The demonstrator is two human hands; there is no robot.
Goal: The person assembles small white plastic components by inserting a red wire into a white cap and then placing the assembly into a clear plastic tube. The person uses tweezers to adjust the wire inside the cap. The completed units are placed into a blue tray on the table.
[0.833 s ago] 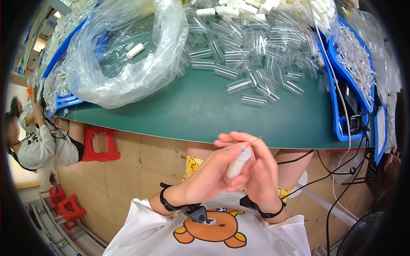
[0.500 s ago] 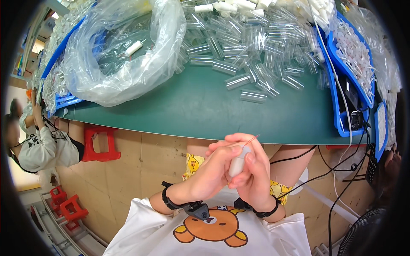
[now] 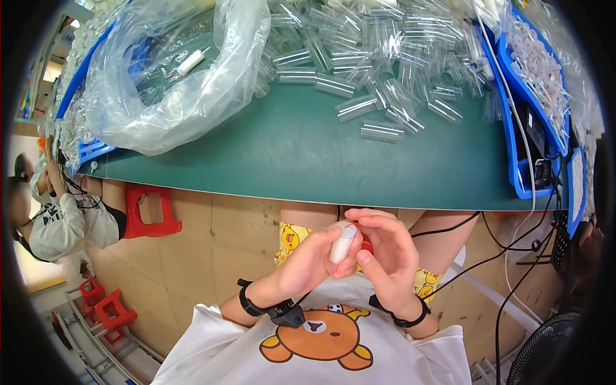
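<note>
Over my lap, my left hand (image 3: 311, 256) is closed around a small white cylinder (image 3: 342, 249) with a pale grey rounded end pointing up and away from me. My right hand (image 3: 389, 255) is just to its right, thumb and fingers apart and curved, with nothing visible between them. A gap separates the right hand from the cylinder. Beyond my hands on the green table (image 3: 308, 167) lies a heap of clear plastic tubes (image 3: 385, 70). Inside a large clear plastic bag (image 3: 173, 128) at the left rests another white cylinder (image 3: 190, 62).
Blue trays (image 3: 513, 154) stand at the right, one with small whitish parts (image 3: 532, 67). A white cord (image 3: 507, 115) hangs over them, and black cables (image 3: 475, 276) run beside my right arm. A person (image 3: 70, 212) sits at the far left near a red stool (image 3: 151, 215).
My right hand has opened and drawn off the white cylinder to the right. My left hand has shifted slightly left with it. A thin reddish stick seen above the cylinder no longer shows.
</note>
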